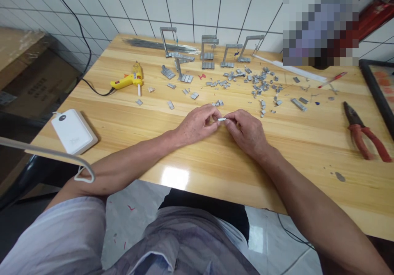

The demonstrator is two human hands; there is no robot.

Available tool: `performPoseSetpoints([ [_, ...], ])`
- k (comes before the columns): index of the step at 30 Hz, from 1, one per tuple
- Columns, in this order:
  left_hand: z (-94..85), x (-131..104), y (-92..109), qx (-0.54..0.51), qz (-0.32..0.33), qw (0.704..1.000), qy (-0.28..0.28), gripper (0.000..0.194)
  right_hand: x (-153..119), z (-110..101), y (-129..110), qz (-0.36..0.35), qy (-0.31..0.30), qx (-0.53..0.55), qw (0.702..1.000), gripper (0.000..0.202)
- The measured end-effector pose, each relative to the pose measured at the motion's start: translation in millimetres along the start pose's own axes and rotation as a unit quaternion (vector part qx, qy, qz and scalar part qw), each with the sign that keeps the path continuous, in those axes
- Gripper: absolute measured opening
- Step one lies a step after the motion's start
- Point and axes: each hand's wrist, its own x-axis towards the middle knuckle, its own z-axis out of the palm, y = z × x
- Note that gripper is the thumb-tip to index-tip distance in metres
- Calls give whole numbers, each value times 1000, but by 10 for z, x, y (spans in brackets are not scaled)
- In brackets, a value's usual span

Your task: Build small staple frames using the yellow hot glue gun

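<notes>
Both hands meet at the middle of the pale wooden counter (215,160), wrists resting on its surface. The left hand (197,125) and the right hand (246,131) each pinch one end of a small flat silver metal strip (221,119), which spans the narrow gap between the fingertips, just above the counter top. Fingers of both hands are curled in tight around it.

Beyond the hands, well apart, lies a scatter of small grey metal clips (261,82) spread over the far half of the counter. Behind that stand several upright bent-metal frames (209,51) on clip bases, near the white tiled wall (184,4). A bundle of thin grey metal rods (154,44) lies at the far left edge.

To the left, a yellow hot-glue gun (127,80) rests on its side, black cord trailing off the counter. A white rectangular power bank (73,130) sits at the near left corner. At the right, red-handled pliers (366,137) lie flat, jaws pointing away.
</notes>
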Motion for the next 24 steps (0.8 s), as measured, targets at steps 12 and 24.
performPoseSetpoints([
  [12, 27, -6, -57, 19, 8, 1000, 0, 7, -3, 0, 17, 8, -23, -7, 1000, 21],
  [24, -85, 64, 34, 21, -94, 995, 38, 17, -31, 60, 63, 4, -53, -44, 998, 21],
])
